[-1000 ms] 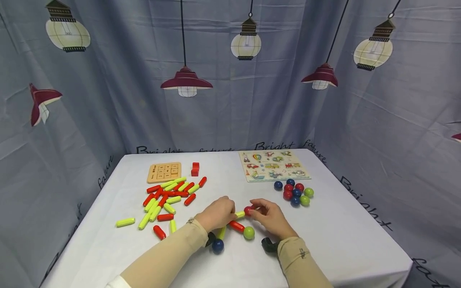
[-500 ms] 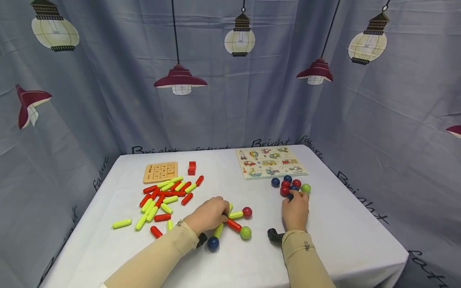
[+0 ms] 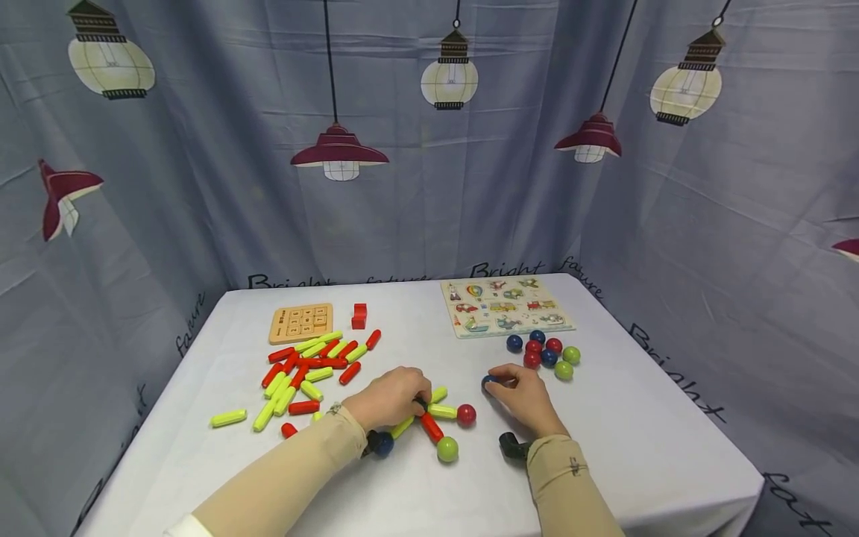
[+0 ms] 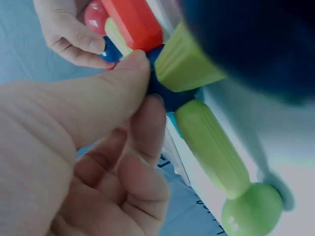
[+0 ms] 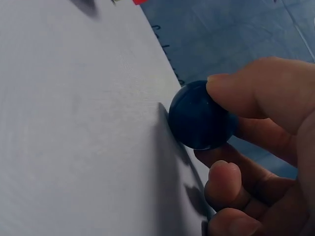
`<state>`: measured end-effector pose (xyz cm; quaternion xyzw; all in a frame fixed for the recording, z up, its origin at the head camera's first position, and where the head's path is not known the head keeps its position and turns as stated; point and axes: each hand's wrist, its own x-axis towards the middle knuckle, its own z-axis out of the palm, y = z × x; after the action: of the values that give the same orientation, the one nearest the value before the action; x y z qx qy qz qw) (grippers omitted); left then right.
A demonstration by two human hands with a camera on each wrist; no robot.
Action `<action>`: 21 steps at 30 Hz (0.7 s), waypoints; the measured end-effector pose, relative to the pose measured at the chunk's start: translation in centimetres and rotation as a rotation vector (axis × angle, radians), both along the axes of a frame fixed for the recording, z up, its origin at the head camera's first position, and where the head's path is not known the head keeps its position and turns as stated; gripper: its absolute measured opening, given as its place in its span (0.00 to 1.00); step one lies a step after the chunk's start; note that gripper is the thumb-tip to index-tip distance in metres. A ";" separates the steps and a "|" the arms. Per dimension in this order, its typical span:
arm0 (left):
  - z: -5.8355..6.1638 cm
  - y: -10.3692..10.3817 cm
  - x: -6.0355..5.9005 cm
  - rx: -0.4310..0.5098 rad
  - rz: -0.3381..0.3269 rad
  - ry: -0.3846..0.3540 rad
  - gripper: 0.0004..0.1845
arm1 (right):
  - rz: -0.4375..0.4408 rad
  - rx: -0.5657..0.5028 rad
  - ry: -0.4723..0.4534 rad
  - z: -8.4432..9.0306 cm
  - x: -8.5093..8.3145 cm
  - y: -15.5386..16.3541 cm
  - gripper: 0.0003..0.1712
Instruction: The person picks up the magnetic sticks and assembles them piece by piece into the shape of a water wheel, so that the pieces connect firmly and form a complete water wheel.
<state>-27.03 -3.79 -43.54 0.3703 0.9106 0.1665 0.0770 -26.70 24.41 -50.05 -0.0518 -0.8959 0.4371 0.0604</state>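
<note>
Two hands are working low over the bench (image 3: 604, 447). The right hand (image 3: 520, 399) is pinching a dark blue ball (image 3: 488, 381) (thumb on top, fingers beneath) right at the cloth, near the ball cluster (image 3: 546, 354). The left hand (image 3: 392, 399) is gripping the hub of a stick-and-ball figure (image 3: 429, 426), with yellow and red sticks radiating to red, green and blue balls. A loose stick pile (image 3: 309, 369) is lying further left.
</note>
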 end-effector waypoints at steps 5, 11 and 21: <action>0.7 0.1 -0.4 -0.073 -0.085 0.058 0.08 | 0.027 -0.016 0.002 0.1 -0.2 -0.4 0.16; 1.4 1.9 -0.5 -0.155 -0.043 0.077 0.04 | 0.083 -0.062 -0.008 0.0 -0.1 -0.8 0.14; 0.0 4.7 -0.6 -0.233 0.089 0.063 0.09 | 0.188 -0.156 -0.027 -0.3 0.3 -0.7 0.10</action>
<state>-27.64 0.96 -43.54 0.3230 0.9414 0.0510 0.0832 -26.40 23.70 -50.36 0.0220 -0.8608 0.5084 0.0030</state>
